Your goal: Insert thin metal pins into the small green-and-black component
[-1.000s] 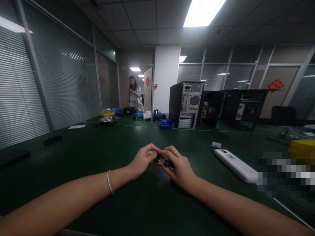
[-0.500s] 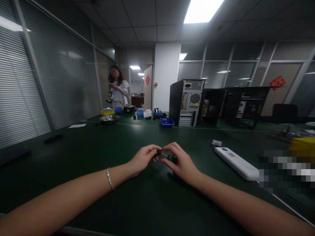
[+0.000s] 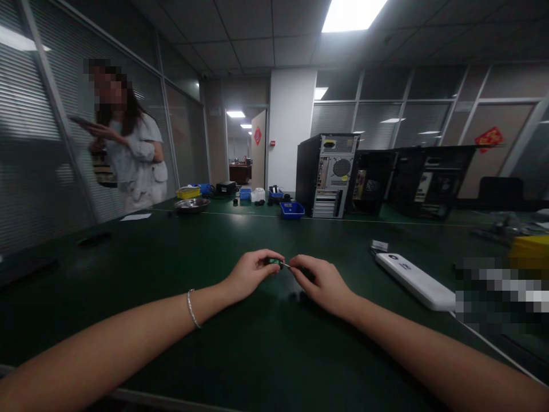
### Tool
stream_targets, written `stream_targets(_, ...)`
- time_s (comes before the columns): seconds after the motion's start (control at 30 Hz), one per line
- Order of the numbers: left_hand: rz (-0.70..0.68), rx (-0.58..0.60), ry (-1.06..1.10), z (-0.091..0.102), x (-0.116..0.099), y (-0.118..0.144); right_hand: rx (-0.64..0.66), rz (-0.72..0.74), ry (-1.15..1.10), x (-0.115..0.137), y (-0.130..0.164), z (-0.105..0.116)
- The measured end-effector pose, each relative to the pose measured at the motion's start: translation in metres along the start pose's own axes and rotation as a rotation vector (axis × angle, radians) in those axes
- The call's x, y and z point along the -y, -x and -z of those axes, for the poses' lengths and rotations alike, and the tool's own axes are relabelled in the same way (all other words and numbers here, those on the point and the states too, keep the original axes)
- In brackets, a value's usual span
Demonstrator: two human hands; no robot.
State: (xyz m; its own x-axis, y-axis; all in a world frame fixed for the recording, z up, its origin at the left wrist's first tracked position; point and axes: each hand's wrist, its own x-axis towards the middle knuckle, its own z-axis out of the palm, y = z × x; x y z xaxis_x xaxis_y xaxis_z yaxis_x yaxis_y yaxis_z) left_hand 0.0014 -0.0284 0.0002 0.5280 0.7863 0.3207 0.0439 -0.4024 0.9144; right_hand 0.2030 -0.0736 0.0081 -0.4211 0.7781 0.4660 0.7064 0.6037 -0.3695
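Observation:
Over the middle of the dark green table, my left hand [image 3: 249, 276] is closed, pinching a small green and black part [image 3: 275, 261] between thumb and fingers. It looks like a little circuit board piece, too small to make out fully. My right hand [image 3: 322, 284] is closed around a small screwdriver [image 3: 286, 265]. Only its thin metal shaft shows, pointing left at the part; the fingers hide the handle. Whether the tip touches the part I cannot tell.
A white power bank [image 3: 414, 280] with a cable lies right of my hands. Opened computer cases [image 3: 329, 177] stand at the back right, beside a blue tray [image 3: 292, 210]. A metal bowl [image 3: 191, 206] sits back left. Another person [image 3: 137, 143] stands beyond the table's left side, holding a tablet-like object.
My right hand has turned and drawn slightly right, hiding the screwdriver handle that showed before. The part in my left hand now shows its green face. The other person has come closer, towards the left.

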Motion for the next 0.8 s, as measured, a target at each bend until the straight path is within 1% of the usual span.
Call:
stream_targets(0.27, -0.085, 0.034, -0.135, 0.0015, -0.0011, 0.0051, 0.023, 0.006, 0.023, 0.0009, 0.0008, 0.0004)
stream_targets(0.43, -0.064, 0.031, -0.129, 0.0011, -0.0007, 0.0049, 0.029, 0.019, -0.018, -0.0004, 0.0005, -0.0010)
stream_targets(0.67, -0.084, 0.051, -0.138, 0.0027, -0.0004, 0.0060, 0.046, 0.011, -0.023, 0.0024, 0.0005, 0.0001)
stream_targets(0.8, -0.119, 0.043, -0.226, 0.0027, -0.0023, 0.0079, 0.068, 0.006, -0.020, 0.0026, 0.0003, 0.0002)
